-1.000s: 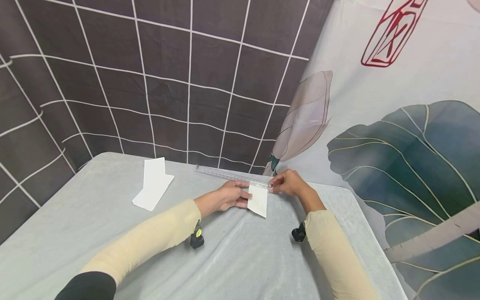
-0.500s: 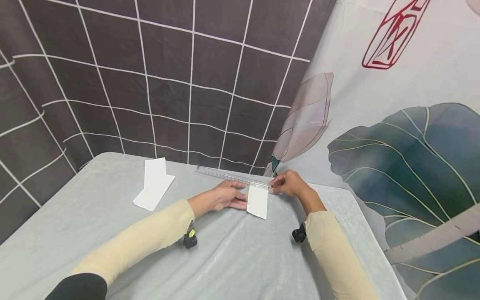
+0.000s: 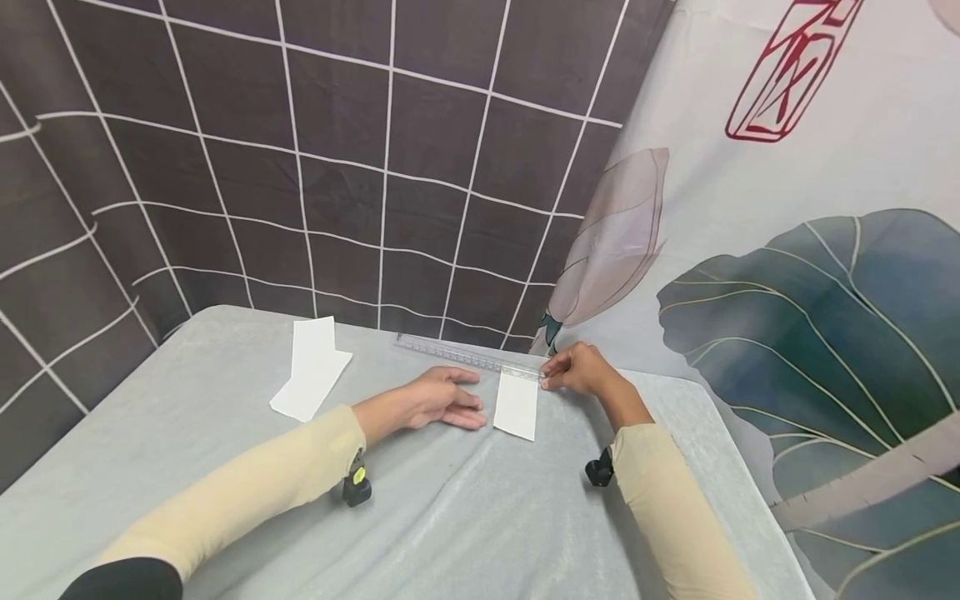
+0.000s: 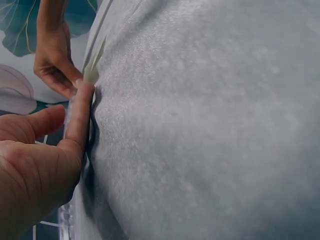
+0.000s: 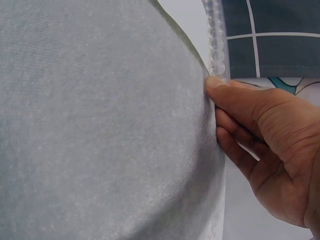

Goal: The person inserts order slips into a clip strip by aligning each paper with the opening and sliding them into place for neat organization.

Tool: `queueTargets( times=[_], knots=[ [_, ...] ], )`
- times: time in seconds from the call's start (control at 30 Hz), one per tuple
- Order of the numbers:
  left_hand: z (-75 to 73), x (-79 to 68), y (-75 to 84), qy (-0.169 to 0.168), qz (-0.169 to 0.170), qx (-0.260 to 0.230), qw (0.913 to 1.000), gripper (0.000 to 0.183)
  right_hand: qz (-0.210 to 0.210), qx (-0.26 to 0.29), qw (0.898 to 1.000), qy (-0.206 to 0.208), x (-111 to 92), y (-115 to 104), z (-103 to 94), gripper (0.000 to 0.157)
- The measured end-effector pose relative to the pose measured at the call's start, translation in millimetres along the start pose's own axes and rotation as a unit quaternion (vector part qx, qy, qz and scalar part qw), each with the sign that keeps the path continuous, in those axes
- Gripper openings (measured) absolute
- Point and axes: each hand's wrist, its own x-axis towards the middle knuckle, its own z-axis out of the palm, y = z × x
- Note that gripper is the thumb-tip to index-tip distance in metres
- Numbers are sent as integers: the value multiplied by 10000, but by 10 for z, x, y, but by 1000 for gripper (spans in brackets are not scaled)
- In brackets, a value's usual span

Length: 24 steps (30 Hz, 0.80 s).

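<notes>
A clear ruler (image 3: 450, 353) lies along the far part of the table. My right hand (image 3: 577, 369) pinches its right end between thumb and fingers, seen close up in the right wrist view (image 5: 270, 135). Under the ruler's edge, just left of that hand, a small white piece of paper (image 3: 516, 407) lies flat. Its near edge is slanted. My left hand (image 3: 442, 398) is spread over the cloth to the left of this paper, apart from it and holding nothing. In the left wrist view its fingers (image 4: 80, 117) are extended.
Farther left on the table lie white paper pieces (image 3: 311, 375) forming an angled shape; whether they are one piece or two I cannot tell. A pale grey cloth (image 3: 465, 517) covers the table. A dark gridded curtain (image 3: 337, 200) and a leaf-printed curtain (image 3: 795, 333) stand behind it.
My left hand has let go of the small paper and drawn away to the left. The right hand stays at the ruler's end, and the paper keeps its place under the ruler.
</notes>
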Motion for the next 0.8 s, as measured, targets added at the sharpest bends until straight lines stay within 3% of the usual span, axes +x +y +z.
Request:
queueTargets(
  times=[0.8],
  knots=[
    [-214,-290,-9,133,21,225,9997,66,7,50,10000,-9,35,45,2,23]
  ],
)
